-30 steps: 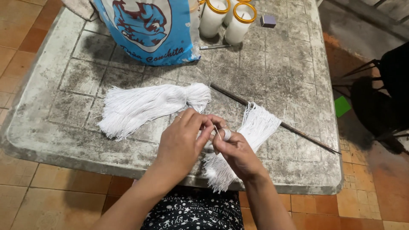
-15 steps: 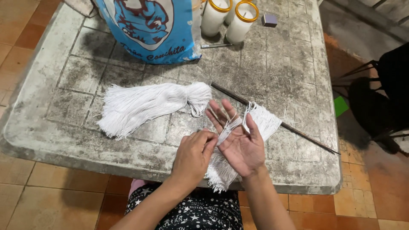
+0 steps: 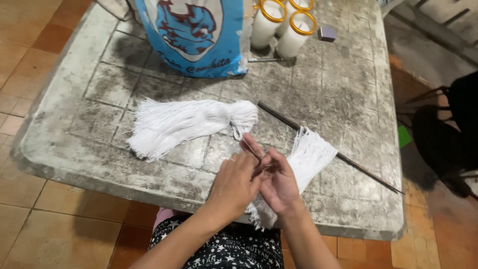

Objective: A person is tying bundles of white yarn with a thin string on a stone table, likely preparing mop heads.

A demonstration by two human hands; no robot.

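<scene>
left hand and right hand pinch white thread bundle shut | soft, light, floppy | hold near the pinch, loose ends flop below

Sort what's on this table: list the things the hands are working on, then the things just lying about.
In hand:
left hand
right hand
white thread bundle under both hands

Lying about:
finished white tassel
thin dark rod
blue printed bag
white candles
small purple block
</scene>
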